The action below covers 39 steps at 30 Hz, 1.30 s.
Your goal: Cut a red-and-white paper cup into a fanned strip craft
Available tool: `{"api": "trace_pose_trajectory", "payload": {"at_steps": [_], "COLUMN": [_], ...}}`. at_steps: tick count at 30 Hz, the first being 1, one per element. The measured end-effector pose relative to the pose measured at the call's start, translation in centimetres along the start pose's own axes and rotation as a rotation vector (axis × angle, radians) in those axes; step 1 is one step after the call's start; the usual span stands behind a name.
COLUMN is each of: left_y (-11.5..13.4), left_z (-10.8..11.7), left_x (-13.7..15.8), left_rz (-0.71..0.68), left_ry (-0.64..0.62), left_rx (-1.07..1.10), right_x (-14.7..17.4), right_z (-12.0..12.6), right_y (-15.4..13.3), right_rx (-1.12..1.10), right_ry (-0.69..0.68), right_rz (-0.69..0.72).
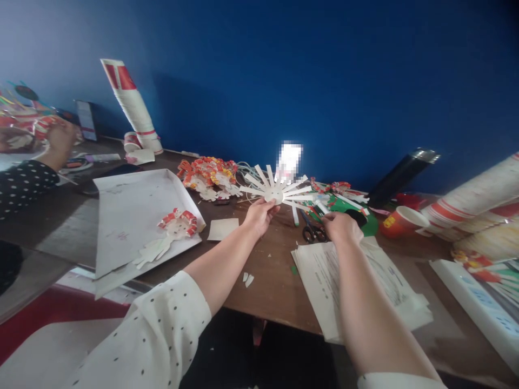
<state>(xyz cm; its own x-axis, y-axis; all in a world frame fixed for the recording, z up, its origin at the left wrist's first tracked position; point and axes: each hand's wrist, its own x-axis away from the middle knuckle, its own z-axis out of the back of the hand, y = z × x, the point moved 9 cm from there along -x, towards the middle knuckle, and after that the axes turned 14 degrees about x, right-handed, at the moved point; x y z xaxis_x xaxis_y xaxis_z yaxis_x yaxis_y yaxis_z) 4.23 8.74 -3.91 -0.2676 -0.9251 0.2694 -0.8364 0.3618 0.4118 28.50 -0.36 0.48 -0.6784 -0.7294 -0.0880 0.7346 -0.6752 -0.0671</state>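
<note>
My left hand (263, 215) pinches a white paper cup cut into strips (272, 193), its strips fanned out flat like a sunburst. Small marks show on its round middle. At the right, my right hand (343, 227) has its fingers closed around a white marker (321, 207), whose end points up and left. Just below and left of that hand lie black-handled scissors (311, 233). Another white pen with a green end (295, 216) rests between my hands. Under my right forearm is a stack of printed paper (318, 275).
Red-and-white paper crafts (211, 175) are heaped at the back. A white tray (133, 200) holds one more. Stacked paper cups (135, 113) lean against the wall; an orange cup (405, 220) and a power strip (478, 308) are at right. A co-worker's hand (60, 143) works at far left.
</note>
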Motion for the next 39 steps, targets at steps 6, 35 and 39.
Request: {"api": "trace_pose_trajectory", "payload": {"at_steps": [6, 35, 39], "left_y": [-0.3, -0.4, -0.8], "left_z": [-0.2, -0.5, -0.9], "left_x": [0.0, -0.1, 0.0], "left_rz": [0.016, 0.002, 0.022], "left_ry": [-0.037, -0.107, -0.138], "left_rx": [0.002, -0.191, -0.138], "right_x": [-0.1, 9.6, 9.7], "right_z": [-1.0, 6.4, 6.3], "right_y": [-0.3, -8.7, -8.8], "right_rx": [0.04, -1.127, -1.057], "right_ry": [-0.053, 0.488, 0.499], "right_rz": [0.003, 0.552, 0.555]}}
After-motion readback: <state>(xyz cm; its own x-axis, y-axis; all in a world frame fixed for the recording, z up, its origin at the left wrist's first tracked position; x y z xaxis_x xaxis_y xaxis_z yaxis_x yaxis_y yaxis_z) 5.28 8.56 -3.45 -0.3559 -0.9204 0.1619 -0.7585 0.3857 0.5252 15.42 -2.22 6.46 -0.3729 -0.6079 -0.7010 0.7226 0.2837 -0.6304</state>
